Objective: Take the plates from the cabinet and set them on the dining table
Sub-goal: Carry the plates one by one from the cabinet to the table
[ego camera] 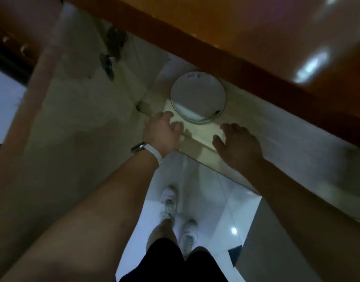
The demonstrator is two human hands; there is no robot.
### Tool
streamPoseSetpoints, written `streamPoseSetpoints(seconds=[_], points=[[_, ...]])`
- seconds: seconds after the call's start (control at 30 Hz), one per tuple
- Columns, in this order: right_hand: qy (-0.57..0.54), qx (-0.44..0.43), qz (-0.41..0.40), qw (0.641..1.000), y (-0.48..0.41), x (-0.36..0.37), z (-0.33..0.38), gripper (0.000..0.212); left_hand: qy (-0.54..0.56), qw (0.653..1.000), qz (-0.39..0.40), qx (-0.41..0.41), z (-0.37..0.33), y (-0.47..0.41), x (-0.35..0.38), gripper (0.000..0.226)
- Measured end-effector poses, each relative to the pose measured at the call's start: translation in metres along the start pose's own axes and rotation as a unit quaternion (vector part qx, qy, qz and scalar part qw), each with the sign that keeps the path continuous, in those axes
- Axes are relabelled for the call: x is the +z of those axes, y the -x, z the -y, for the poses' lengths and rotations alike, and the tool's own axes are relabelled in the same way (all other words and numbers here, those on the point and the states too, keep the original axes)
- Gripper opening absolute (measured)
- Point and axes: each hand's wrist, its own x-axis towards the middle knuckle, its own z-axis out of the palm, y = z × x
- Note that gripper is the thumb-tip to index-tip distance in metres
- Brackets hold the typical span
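Observation:
A round white plate [197, 96] with a thin dark rim lies flat on the pale shelf [246, 110] of the open cabinet. Whether more plates sit under it I cannot tell. My left hand [162, 131], with a white-strapped watch on the wrist, reaches over the shelf's front edge just left of and below the plate, fingers apart, holding nothing. My right hand [238, 145] hovers at the shelf edge below and right of the plate, fingers spread, also empty. Neither hand touches the plate.
An open cabinet door [73, 123] with metal hinges [112, 51] stands to the left. A brown wooden counter edge [236, 43] overhangs the shelf. Below are a glossy white tiled floor [211, 200] and my feet in white shoes [171, 202].

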Motion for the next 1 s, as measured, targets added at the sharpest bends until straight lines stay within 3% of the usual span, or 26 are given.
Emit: streamPoseSetpoints(seconds=[0.1,0.2,0.3,0.43,0.6,0.8,0.9,1.0], points=[[-0.035,0.045,0.015,0.998,-0.024,0.020,-0.003,0.049,0.145,0.981,-0.003,-0.126,0.006,-0.030,0.013,0.043],[-0.083,0.099,0.022,0.991,-0.048,0.037,-0.006,0.053,0.313,0.925,-0.006,-0.216,0.013,-0.061,0.022,0.050],[-0.166,0.174,0.028,0.970,-0.074,0.055,-0.013,0.051,0.334,0.923,0.011,-0.190,0.019,-0.083,0.029,0.042],[-0.287,0.244,0.007,0.926,-0.103,0.075,-0.023,0.054,0.319,0.936,0.010,-0.147,0.017,-0.104,0.036,0.006],[-0.383,0.255,-0.038,0.887,-0.125,0.095,-0.030,0.056,0.276,0.955,0.036,-0.102,0.024,-0.130,0.046,0.024],[-0.408,0.245,-0.043,0.879,-0.143,0.104,-0.034,0.036,0.191,0.979,0.027,-0.061,0.022,-0.140,0.048,0.024],[-0.410,0.221,-0.044,0.884,-0.144,0.109,-0.039,0.035,0.211,0.976,0.008,-0.053,0.022,-0.137,0.052,0.025],[-0.422,0.194,-0.052,0.884,-0.136,0.107,-0.041,0.021,0.246,0.968,0.007,-0.047,0.026,-0.129,0.056,0.024]])
